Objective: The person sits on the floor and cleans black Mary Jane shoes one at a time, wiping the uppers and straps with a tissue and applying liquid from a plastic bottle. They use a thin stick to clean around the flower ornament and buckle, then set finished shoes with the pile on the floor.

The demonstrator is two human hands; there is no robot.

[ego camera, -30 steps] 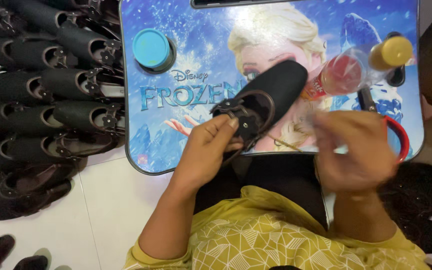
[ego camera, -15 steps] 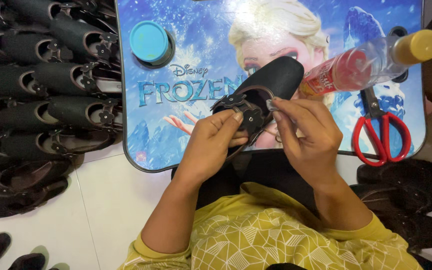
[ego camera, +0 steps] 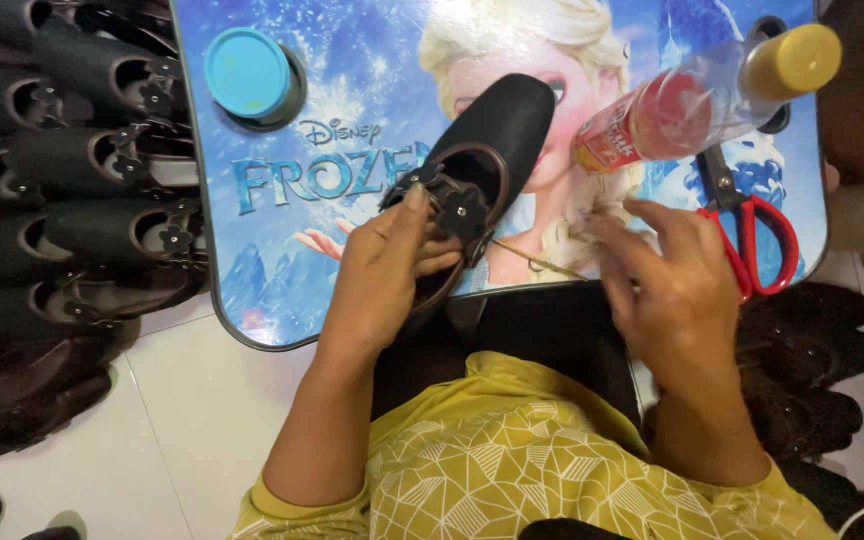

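Small blue picture-printed table [ego camera: 282,240] spans the far half of the view. Rows of black shoes [ego camera: 72,180] lie on the floor to its left. Black shoe [ego camera: 497,140] rests on the table near centre, toe pointing far; left hand [ego camera: 382,270] grips its near end, thumb by the flower trim. Right hand [ego camera: 677,290], just right of it, fingers loosely curled, pinching a thin thread [ego camera: 537,262] running to the shoe. Clear bottle [ego camera: 697,100] with yellow cap, far right; red scissors [ego camera: 752,225] beside it; blue lid [ego camera: 247,70] far left.
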